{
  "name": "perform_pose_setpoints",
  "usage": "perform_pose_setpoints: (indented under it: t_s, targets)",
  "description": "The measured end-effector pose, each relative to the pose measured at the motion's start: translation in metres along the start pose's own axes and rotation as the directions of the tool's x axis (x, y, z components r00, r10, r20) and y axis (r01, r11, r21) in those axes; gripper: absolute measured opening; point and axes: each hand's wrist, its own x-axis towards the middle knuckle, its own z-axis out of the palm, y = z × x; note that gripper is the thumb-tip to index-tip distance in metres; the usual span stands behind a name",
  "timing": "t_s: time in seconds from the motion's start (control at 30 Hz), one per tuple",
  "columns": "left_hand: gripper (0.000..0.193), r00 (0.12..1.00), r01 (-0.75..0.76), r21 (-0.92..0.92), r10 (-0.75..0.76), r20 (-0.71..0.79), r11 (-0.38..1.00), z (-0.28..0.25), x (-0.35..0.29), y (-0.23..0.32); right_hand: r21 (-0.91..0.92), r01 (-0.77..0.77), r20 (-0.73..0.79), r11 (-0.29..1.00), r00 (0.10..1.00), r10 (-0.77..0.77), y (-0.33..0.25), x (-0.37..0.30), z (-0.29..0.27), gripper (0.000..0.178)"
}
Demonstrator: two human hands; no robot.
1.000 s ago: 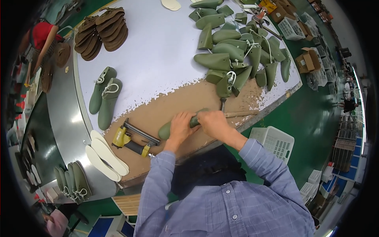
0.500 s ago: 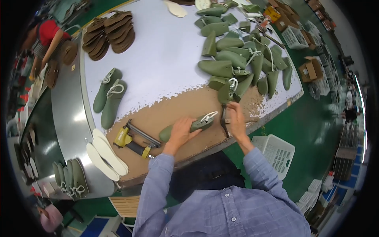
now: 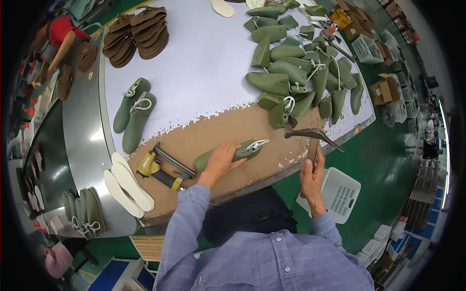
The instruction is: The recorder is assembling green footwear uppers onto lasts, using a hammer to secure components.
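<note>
1. Green plastic shoe last point(image 3: 248, 150), white cord looped at its heel end — lies on the worn brown front strip of the white-topped table point(image 3: 194, 63), toe to the left.
2. L hand point(image 3: 221, 161) is closed over its middle, fingers on the far side, thumb on the near side.
3. R hand point(image 3: 313, 180) holds the wooden handle of a hammer w/ a long, dark, curved metal head point(image 3: 313, 134), at the table's front edge, well apart from the last.
4. Progress, my read: cord's on; no insole shows on the visible part of the last, underside hidden. Looks early on this one; can't tell if any hammering's done.
5. Near L forearm: yellow-and-black pneumatic staple gun point(image 3: 150, 166), not in hand; then flat cream insoles point(image 3: 119, 191), loose, overlapping.
6. Farther left: pair of green corded lasts point(image 3: 139, 121), no insoles visible on them either.
7. Beyond R hand: heap of green lasts point(image 3: 286, 72) — plenty there, maybe stock left to do.
8. Far left: stacked brown shoe pieces point(image 3: 150, 36), apparently untouched.
</note>
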Motion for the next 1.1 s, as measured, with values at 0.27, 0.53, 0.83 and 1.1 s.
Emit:
perform_pose_setpoints:
  t_s: [0.27, 0.53, 0.83, 1.1]
  targets:
    - [0.042, 0.998, 0.050, -0.027, -0.050, 0.029, 0.998, -0.002, -0.008, 0.000, -0.066, 0.135, 0.109, 0.989, 0.986, -0.127, -0.004, 0.018, 0.015, 0.045]
    - [0.041, 0.997, 0.022, -0.003, -0.022, 0.080, 1.000, -0.001, -0.006, -0.009, -0.224, 0.071, 0.345, 0.972, 0.939, 0.010, 0.003, 0.012, 0.031, 0.046]
    - [0.043, 0.994, 0.029, -0.016, -0.027, 0.104, 0.999, -0.007, 0.001, -0.009, -0.176, 0.219, 0.309, 0.960, 0.938, -0.157, 0.006, -0.008, 0.064, 0.040]
    - [0.044, 0.979, 0.126, -0.047, -0.116, 0.167, 0.991, -0.042, 0.000, -0.025, -0.545, 0.407, 0.352, 0.733, 0.904, -0.241, 0.033, 0.002, 0.001, 0.037]
